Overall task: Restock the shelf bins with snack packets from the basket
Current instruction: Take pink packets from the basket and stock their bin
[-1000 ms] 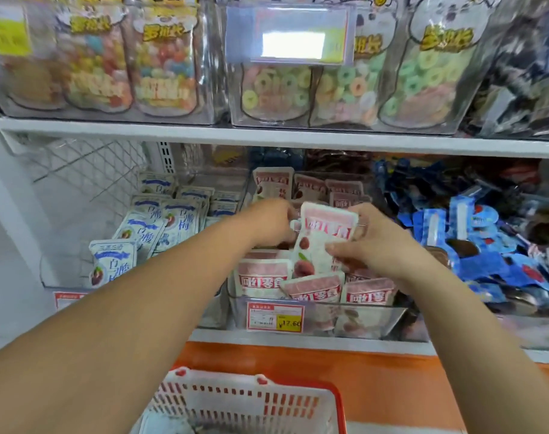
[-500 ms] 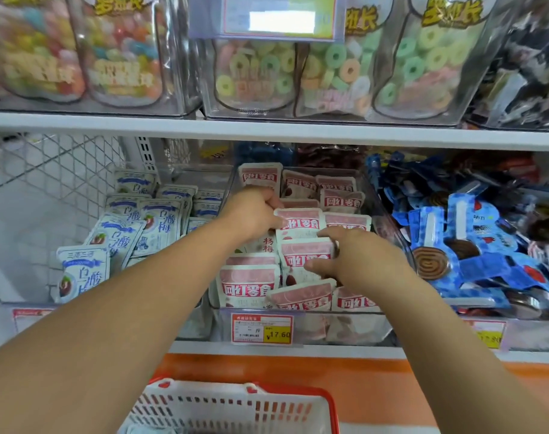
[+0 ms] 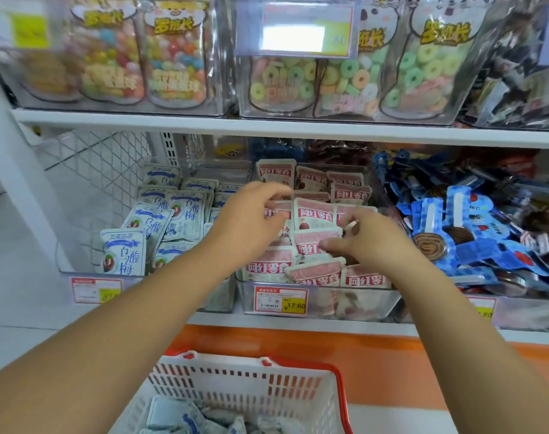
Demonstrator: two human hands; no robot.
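Pink snack packets (image 3: 314,214) fill the clear middle bin (image 3: 364,303) on the lower shelf. My left hand (image 3: 251,217) hovers over the bin's left side with its fingers loosely curved just above the packets. On the right side, my right hand (image 3: 372,239) has its thumb touching a pink packet (image 3: 310,247) and its fingers relaxed. Neither hand grips a packet. Below, the white basket with a red rim (image 3: 251,371) holds several blue-and-white packets (image 3: 185,418).
A bin of blue-and-white packets (image 3: 123,255) stands left of the pink bin. A heap of blue packets (image 3: 486,245) lies to the right. Candy bags (image 3: 345,76) in clear bins line the upper shelf (image 3: 267,126). Price tags (image 3: 281,300) hang on the bin fronts.
A second ago both hands held a pink packet upright above the bin. It now lies among the others, and the hands have loosened and spread slightly apart.
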